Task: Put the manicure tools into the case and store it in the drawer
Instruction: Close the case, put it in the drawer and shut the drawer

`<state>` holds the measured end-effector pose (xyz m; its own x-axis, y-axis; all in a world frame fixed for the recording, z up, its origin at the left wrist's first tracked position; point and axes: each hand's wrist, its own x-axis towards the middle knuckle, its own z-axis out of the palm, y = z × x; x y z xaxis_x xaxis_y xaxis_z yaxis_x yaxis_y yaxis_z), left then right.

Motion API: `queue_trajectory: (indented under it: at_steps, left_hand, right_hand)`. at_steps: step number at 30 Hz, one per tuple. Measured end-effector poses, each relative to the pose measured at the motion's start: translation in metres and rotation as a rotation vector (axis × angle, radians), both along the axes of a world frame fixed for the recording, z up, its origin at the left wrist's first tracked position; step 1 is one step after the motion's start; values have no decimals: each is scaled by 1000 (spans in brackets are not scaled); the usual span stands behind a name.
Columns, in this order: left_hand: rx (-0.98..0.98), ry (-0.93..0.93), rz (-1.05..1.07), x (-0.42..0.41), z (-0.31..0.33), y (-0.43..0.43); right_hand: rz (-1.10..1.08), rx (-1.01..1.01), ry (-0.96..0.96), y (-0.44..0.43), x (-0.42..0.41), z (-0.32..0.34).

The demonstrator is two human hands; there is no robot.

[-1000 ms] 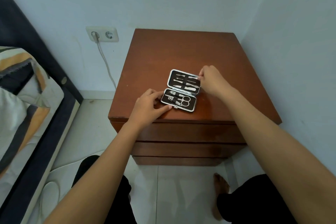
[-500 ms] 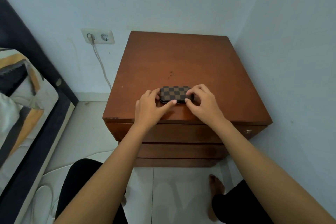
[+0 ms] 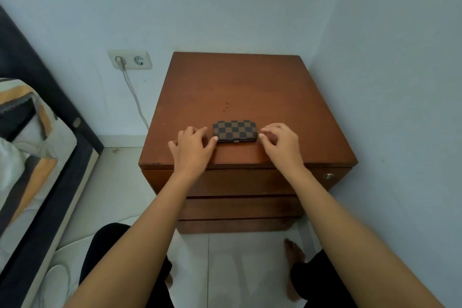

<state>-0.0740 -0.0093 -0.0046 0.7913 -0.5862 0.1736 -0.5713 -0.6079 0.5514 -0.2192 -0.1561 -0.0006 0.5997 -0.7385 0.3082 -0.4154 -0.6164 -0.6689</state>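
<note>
The manicure case, brown-and-black checkered, lies closed near the front edge of the wooden nightstand top; its tools are hidden inside. My left hand rests just left of the case, thumb tip touching its lower left corner, fingers spread. My right hand hovers just right of the case, fingers curled loosely and apart from it. The top drawer below the edge is closed, with a round lock at its right end.
Two more closed drawers sit below. A wall stands close on the right. A wall socket with a white cable is at the left, and a bed fills the far left. My legs and a bare foot are on the tiled floor.
The open case with tools showing was folded shut. Both hands then pressed on it and have now drawn apart, the right hand letting go to the right.
</note>
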Motion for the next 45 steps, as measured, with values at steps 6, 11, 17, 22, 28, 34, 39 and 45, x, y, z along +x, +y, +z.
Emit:
queue_trajectory:
  at_steps: [6,11,17,22,28,34,39,45]
  left_hand:
    - [-269,-22,392,28,-7,80]
    - [-412,347,479,21,-28,102]
    - [-394,516,282,13,-39,102]
    - [-360,450,280,8,-40,114]
    - [-365,390,356,-11,-38,139]
    - [-483,315,418,-62,-48,170]
    - [-564,335,468,-91,-56,189]
    - [-509,323,392,-88,-62,207]
  right_hand:
    - [-458,-18,-189,-39,-107,-14]
    - [-613,289,-200,-39,-135,-30]
    - [-602,483,-257,-44,-137,-40]
    - [-613,460,-239,-37,-141,-43]
    - [-677,465,-326,-5,-160,-42]
    - [-742,474,-454,36,-199,-47]
    - [-791,426,-474,63,-223,-50]
    - [-727,340,-329,65,-234,-44]
